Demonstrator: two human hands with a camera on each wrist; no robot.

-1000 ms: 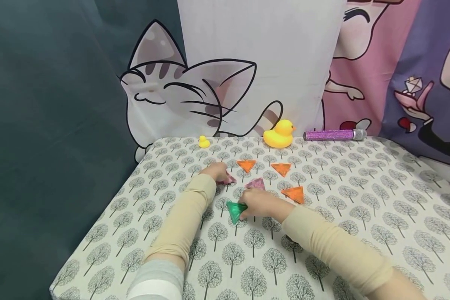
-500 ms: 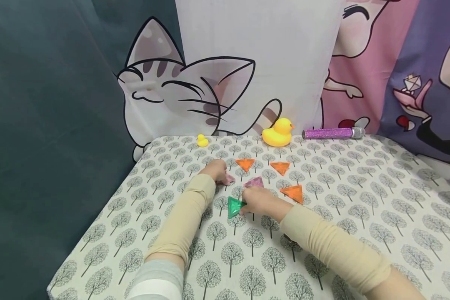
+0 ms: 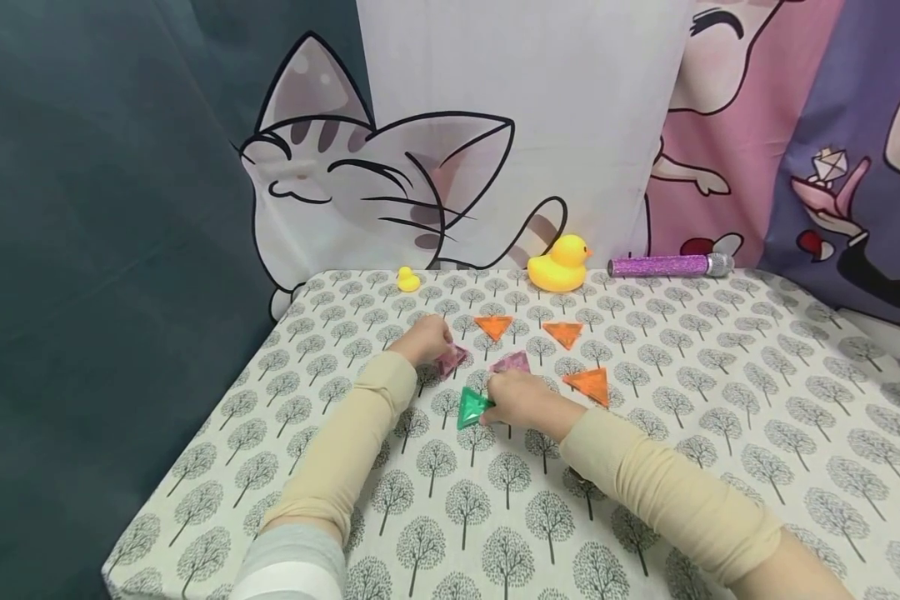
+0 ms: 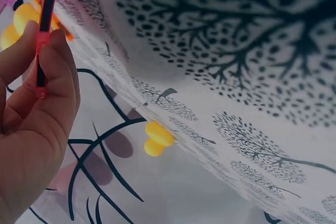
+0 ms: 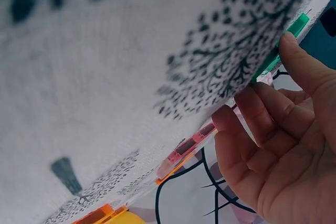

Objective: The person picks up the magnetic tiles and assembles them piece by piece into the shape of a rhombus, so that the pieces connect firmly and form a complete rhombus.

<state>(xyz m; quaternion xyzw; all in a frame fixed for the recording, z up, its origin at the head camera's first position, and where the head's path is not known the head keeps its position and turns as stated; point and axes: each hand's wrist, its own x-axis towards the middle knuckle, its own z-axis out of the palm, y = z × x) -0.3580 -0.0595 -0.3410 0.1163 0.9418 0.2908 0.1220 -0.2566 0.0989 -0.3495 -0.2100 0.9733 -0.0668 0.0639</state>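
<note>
Green triangle (image 3: 472, 407) turned in right hand (image 3: 523, 398), edge-on only from right wrist

1. A table (image 3: 495, 492) spreads out under a white cloth printed with dark trees; its far corners and near left corner show.
2. Near the far left corner sits a small yellow duck (image 3: 408, 280).
3. A larger yellow duck (image 3: 558, 267) sits at the far edge, about midway.
4. A purple microphone (image 3: 660, 266) lies along that edge, its silver head toward the far right corner.
5. Two orange triangles (image 3: 493, 327) lie side by side, well in from the far edge.
6. A third orange triangle (image 3: 591, 386) lies closer to the near edge.
7. A pink triangle (image 3: 512, 363), partly covered, lies between the left and right edges.
</note>
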